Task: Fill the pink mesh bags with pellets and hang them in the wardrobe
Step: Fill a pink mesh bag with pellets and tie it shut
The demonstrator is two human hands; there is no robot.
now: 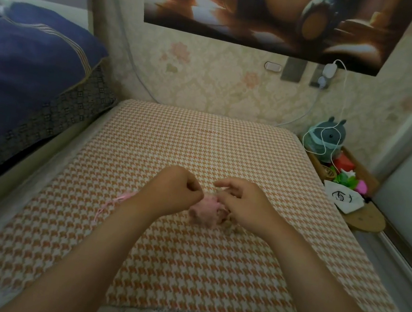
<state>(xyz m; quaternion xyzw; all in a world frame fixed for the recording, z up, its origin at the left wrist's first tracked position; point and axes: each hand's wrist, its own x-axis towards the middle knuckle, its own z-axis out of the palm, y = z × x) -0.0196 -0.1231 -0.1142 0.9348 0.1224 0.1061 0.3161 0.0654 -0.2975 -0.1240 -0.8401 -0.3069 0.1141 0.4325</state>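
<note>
A loose pink cord (115, 202) is seen on the bed cover (201, 142), trailing out from behind the left forearm. The left hand (176, 191) is curled into a fist, thumb and forefinger pinched at the upper left edge of the pink mesh bag (203, 211). The bag is bunched on the bed directly between both hands, equally near each, with no clear long axis. The right hand (243, 204) is set against its right side, forefinger extended, other fingers curled down; whether anything is pinched cannot be told. Beige bits, possibly pellets (230, 225), are half hidden beneath that hand.
</note>
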